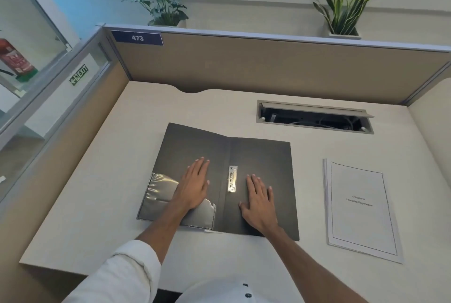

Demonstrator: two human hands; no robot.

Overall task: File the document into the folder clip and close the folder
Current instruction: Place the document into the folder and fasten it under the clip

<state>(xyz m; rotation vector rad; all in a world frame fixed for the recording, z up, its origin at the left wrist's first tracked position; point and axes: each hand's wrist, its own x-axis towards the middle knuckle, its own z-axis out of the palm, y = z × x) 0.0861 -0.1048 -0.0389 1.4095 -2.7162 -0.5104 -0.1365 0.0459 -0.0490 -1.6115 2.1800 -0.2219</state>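
A black folder (258, 156) lies open and flat on the desk in front of me. Its metal clip (232, 179) sits just right of the spine, and a clear plastic pocket (158, 193) covers the lower part of the left flap. My left hand (194, 185) rests palm down on the left flap, partly over the pocket. Flat on the right flap, just right of the clip, is my right hand (258, 201). Neither hand holds anything. The document (361, 210), a white stack of printed pages, lies on the desk to the right of the folder, untouched.
An open cable hatch (314, 117) is cut into the desk (109, 180) behind the folder, at the right. Beige cubicle partitions (268, 66) wall the desk at the back and both sides. Potted plants stand beyond the back partition.
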